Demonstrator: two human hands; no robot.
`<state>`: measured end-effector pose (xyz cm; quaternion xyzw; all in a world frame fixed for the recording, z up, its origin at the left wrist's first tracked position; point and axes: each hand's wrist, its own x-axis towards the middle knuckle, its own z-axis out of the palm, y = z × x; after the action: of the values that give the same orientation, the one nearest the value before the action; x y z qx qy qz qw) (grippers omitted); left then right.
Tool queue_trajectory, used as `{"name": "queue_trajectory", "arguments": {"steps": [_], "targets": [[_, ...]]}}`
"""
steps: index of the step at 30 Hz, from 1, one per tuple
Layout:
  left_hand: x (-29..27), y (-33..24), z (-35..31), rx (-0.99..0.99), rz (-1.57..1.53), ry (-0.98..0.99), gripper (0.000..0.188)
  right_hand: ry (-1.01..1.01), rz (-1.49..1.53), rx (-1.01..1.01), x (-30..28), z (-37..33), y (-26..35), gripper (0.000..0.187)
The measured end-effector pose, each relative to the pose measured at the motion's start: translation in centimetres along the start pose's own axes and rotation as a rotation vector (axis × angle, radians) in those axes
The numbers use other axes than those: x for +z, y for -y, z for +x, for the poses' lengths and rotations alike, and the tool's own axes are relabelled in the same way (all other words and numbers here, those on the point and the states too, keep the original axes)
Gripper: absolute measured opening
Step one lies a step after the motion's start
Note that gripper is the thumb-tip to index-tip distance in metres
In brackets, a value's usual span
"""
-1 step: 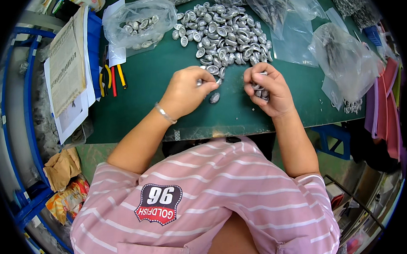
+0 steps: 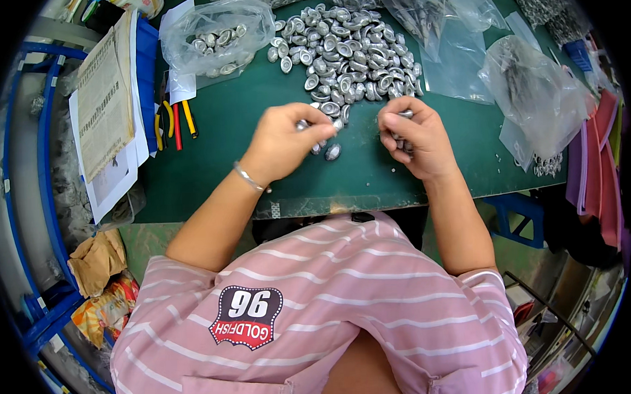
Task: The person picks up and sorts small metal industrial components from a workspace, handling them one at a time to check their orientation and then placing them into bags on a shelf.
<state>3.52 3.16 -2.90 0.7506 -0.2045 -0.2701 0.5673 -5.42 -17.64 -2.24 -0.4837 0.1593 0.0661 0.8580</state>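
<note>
A heap of small silver oval metal pieces, hollowed like little cups, lies on the green tabletop in front of me. My left hand is pinched at the near edge of the heap, with a silver piece at its fingertips and another showing in the curl of its fingers. To its right, my right hand is closed around several similar pieces, partly hidden by the fingers. Between the hands, a single oval piece rests on the table, with part of another beside the left fingers.
A clear plastic bag of similar pieces stands at the back left. Pliers and red and yellow-black pen-like tools lie beside papers. More plastic bags are on the right. A blue stool stands below the table's right edge.
My left hand has shifted slightly, uncovering part of a piece beside the loose one. My right fingers have closed a little further over their pieces.
</note>
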Motion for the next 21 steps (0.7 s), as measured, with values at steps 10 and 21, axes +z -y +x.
{"name": "queue_trajectory", "arguments": {"steps": [10,21], "targets": [[-1.2,1.4,-0.8,-0.343,-1.218,0.152,0.018,-0.149,-1.137,-0.341,2.5,2.7,-2.2,0.016],[0.6,-0.1,-1.1,-0.407,-1.365,0.165,0.013,-0.022,-0.310,-0.347,2.5,0.3,-0.4,0.010]]}}
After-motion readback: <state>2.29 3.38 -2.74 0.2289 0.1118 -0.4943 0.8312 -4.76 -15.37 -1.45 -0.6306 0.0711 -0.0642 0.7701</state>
